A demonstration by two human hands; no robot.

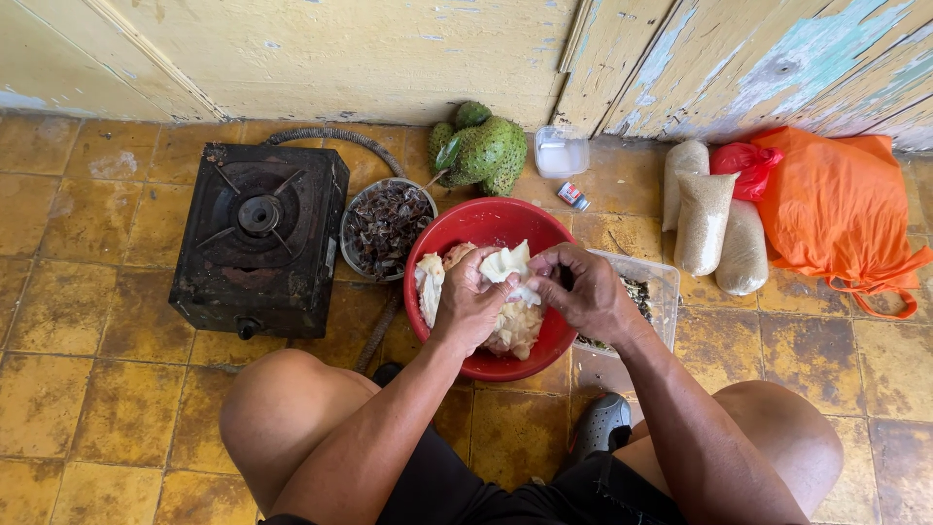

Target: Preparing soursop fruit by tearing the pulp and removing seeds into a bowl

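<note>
Above the red bowl (486,228) — white fruit pulp (508,264) in both hands' pinching grip, left hand (473,301), right hand (586,290).

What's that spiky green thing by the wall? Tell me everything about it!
The spiky green fruit is lumpy and rounded, its skin covered in small soft-looking points. It looks whole and uncut, with a darker smooth patch on its left side. It lies on the yellow tiled floor against the wall, just behind the red bowl. Neither hand touches it.
</note>
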